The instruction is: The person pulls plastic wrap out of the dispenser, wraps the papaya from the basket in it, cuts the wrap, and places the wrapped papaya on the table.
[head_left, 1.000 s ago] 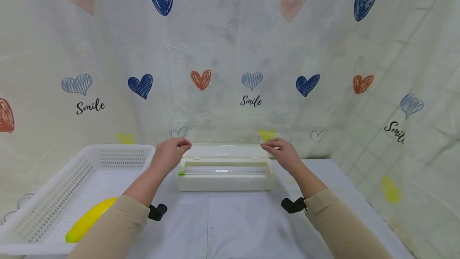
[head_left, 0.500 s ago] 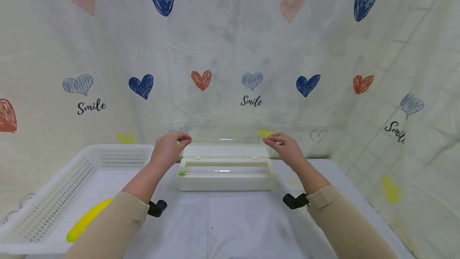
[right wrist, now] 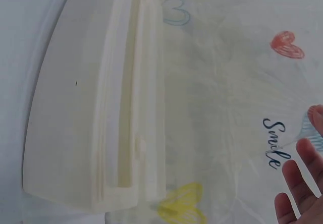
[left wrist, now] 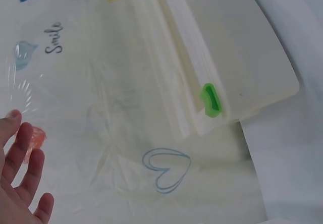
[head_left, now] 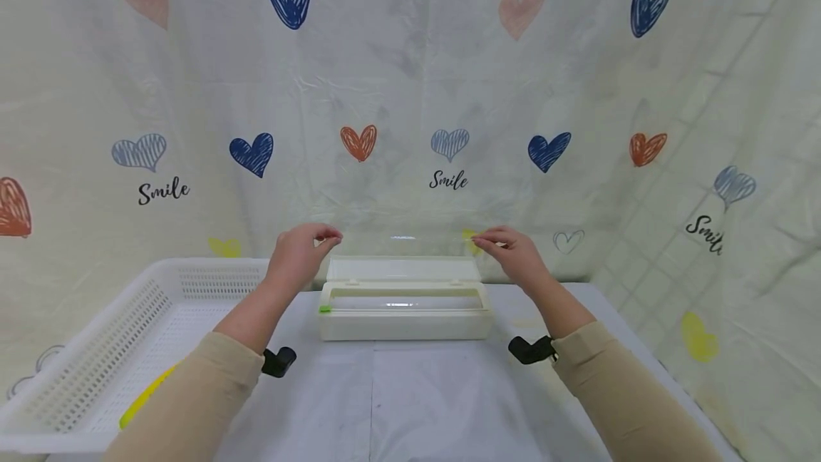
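Observation:
A clear sheet of cling film [head_left: 403,237] stretches between my two hands above the cling film dispenser [head_left: 404,326]; only its glints and creases show. My left hand [head_left: 298,255] pinches the film's left side between thumb and forefinger, and in the left wrist view creases [left wrist: 24,95] run from the fingertips. Thumb and forefinger of my right hand [head_left: 514,257] pinch the other side; in the right wrist view that hand is partly cut off by the frame. The dispenser is a long off-white box with its lid [head_left: 403,269] raised behind it. A green slide cutter [left wrist: 212,100] sits at its left end.
To the left stands a white perforated basket [head_left: 58,369] with a long yellow vegetable [head_left: 144,398] in it, partly hidden by my left sleeve. A white cloth covers the table [head_left: 423,398]. Behind hangs a curtain [head_left: 398,77] printed with hearts.
Both hands have risen from the level of the raised lid to above it, drawing the film upward; its glint now shows higher against the curtain. The dispenser stays in place.

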`<act>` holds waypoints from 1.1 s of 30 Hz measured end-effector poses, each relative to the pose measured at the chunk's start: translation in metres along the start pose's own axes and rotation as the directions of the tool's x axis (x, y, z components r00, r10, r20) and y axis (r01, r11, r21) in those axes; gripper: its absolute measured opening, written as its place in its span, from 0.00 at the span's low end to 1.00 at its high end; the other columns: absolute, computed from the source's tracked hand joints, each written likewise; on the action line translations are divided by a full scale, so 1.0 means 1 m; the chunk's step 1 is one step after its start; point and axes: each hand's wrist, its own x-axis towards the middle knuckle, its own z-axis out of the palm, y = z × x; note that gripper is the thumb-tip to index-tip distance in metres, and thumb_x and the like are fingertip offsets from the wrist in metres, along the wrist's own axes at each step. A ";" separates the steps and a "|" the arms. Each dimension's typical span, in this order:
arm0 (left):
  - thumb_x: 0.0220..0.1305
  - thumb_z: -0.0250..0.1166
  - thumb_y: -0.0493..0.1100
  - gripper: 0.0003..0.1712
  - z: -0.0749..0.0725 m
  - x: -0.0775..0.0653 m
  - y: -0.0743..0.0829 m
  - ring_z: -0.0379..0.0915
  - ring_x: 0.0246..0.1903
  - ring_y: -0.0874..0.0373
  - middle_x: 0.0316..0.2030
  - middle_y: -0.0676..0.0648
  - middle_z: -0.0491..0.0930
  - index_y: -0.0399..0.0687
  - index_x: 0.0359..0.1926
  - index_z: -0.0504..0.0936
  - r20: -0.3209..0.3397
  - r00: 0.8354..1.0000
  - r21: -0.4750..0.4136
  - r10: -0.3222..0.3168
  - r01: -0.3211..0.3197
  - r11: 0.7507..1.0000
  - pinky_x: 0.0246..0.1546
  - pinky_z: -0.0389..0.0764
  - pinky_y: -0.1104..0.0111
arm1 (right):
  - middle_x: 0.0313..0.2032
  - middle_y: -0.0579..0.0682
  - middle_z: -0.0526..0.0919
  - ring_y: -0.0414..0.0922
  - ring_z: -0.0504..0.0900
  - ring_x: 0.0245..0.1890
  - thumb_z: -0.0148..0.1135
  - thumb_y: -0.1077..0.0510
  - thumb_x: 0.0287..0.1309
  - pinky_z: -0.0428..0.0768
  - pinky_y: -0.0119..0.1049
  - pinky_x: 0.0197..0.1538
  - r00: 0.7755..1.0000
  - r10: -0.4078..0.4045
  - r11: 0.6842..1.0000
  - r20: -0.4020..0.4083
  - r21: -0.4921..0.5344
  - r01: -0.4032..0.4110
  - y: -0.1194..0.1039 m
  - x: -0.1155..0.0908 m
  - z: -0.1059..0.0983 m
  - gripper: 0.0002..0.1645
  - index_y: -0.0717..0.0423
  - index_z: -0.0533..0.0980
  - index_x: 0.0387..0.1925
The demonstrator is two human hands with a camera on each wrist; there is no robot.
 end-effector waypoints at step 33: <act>0.70 0.63 0.50 0.13 -0.037 0.010 0.026 0.77 0.52 0.50 0.47 0.50 0.85 0.53 0.50 0.86 -0.087 0.993 0.032 0.081 -0.079 0.996 0.61 0.65 0.47 | 0.56 0.50 0.78 0.51 0.73 0.59 0.59 0.37 0.65 0.73 0.51 0.59 0.999 -0.004 1.000 -0.046 -0.008 0.004 -0.032 0.008 -0.030 0.28 0.54 0.83 0.52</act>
